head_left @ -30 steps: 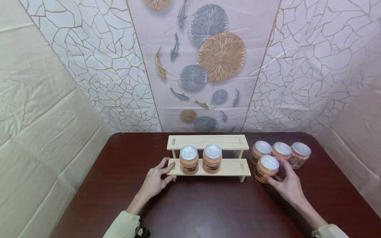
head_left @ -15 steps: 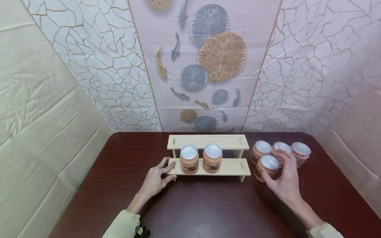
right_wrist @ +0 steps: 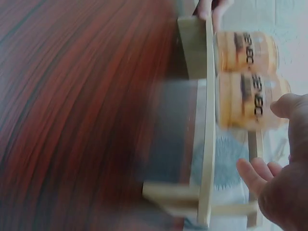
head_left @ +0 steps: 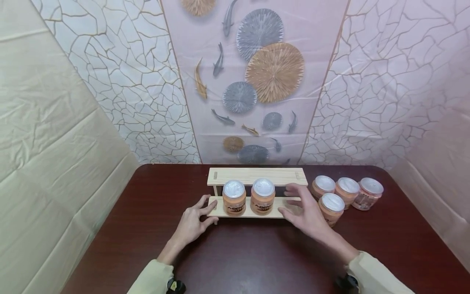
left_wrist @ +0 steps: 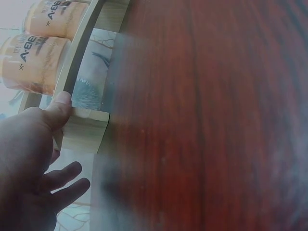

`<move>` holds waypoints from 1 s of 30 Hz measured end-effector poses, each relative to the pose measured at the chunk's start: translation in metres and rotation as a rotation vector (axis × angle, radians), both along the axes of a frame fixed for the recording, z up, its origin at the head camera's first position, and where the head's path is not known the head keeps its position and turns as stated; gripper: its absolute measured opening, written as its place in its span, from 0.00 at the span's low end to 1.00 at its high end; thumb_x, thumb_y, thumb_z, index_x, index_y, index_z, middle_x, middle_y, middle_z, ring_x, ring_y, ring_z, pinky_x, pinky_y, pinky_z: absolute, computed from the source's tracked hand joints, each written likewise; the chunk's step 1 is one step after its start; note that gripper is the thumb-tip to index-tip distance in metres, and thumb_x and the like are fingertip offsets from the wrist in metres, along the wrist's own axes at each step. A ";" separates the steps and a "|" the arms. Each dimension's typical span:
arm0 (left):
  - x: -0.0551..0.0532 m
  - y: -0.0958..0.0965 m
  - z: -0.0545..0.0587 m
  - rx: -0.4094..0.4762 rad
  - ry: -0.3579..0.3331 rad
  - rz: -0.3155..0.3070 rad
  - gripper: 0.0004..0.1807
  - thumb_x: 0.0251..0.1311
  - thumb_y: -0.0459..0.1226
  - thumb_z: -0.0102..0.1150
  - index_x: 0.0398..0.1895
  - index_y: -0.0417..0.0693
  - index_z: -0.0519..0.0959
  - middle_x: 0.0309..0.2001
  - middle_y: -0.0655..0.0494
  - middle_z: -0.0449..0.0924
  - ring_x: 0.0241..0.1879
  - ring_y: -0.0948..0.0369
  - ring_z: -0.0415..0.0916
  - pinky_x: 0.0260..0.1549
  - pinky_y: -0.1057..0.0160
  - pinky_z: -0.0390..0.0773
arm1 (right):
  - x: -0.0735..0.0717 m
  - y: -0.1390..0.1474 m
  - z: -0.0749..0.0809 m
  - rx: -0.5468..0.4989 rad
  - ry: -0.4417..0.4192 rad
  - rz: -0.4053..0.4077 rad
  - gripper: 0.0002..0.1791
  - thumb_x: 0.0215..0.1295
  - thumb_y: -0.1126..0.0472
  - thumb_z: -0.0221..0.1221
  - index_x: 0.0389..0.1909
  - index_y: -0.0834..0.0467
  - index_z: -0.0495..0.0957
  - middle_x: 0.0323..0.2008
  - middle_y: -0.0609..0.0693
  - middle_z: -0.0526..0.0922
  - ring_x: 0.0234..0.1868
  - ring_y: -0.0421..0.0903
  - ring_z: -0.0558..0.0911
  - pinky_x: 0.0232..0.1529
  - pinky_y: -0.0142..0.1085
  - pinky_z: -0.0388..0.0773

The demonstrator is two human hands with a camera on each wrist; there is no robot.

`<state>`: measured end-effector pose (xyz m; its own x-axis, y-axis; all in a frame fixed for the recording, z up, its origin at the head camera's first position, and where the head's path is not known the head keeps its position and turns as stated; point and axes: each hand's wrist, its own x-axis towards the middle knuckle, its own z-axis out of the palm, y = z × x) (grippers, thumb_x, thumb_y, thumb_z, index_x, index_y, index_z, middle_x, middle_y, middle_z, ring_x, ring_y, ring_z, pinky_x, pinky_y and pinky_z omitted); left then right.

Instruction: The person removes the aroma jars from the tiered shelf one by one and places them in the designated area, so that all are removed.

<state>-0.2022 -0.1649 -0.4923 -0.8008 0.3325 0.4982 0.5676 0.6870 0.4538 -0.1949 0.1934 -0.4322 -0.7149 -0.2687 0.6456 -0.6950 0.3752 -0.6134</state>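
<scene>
A two-step wooden rack (head_left: 257, 175) stands on the table. Two orange jars with silvery lids, a left jar (head_left: 234, 204) and a right jar (head_left: 262, 203), sit upright side by side on its lower step. My left hand (head_left: 189, 224) holds the left end of that step, thumb (left_wrist: 60, 108) against the front edge; some fingertips are hidden in the left wrist view. Over the step's right end is my right hand (head_left: 312, 216), fingers spread and holding nothing. In the right wrist view its thumb overlaps the nearer jar (right_wrist: 248, 103); whether they touch I cannot tell.
Several more jars (head_left: 348, 185) stand grouped on the table right of the rack, the front jar (head_left: 332, 206) partly behind my right hand. Below lies a dark red-brown table (head_left: 249, 257). A patterned cloth (head_left: 271, 73) hangs behind it.
My right hand has let go of the front jar in the right group, lifted, and moved left to the rack's lower step. My left hand and the jars stay in place.
</scene>
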 end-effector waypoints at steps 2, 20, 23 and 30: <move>0.000 0.001 0.001 0.003 -0.002 0.001 0.29 0.53 0.38 0.76 0.60 0.43 0.81 0.62 0.34 0.74 0.45 0.41 0.82 0.40 0.45 0.80 | -0.002 -0.008 -0.001 -0.022 -0.027 0.027 0.40 0.45 0.78 0.74 0.61 0.72 0.67 0.54 0.66 0.75 0.48 0.63 0.80 0.43 0.47 0.81; -0.001 0.000 0.000 -0.020 0.022 -0.003 0.28 0.54 0.38 0.76 0.59 0.42 0.82 0.61 0.36 0.74 0.43 0.43 0.83 0.39 0.46 0.80 | -0.012 -0.041 -0.012 -0.050 -0.098 -0.012 0.46 0.44 0.73 0.77 0.67 0.65 0.66 0.55 0.61 0.74 0.51 0.56 0.78 0.44 0.48 0.81; 0.000 0.000 0.000 -0.024 0.023 -0.001 0.28 0.53 0.38 0.76 0.59 0.42 0.82 0.61 0.36 0.75 0.42 0.43 0.83 0.39 0.46 0.80 | -0.013 -0.044 -0.014 -0.038 -0.093 -0.041 0.47 0.44 0.72 0.78 0.67 0.65 0.66 0.55 0.62 0.74 0.50 0.56 0.78 0.43 0.48 0.81; 0.003 0.000 0.001 -0.037 0.022 0.006 0.28 0.54 0.39 0.76 0.59 0.42 0.82 0.61 0.36 0.75 0.43 0.43 0.83 0.39 0.46 0.80 | -0.014 -0.048 -0.016 -0.008 -0.054 -0.104 0.47 0.42 0.70 0.79 0.66 0.66 0.67 0.55 0.62 0.75 0.51 0.56 0.78 0.48 0.53 0.77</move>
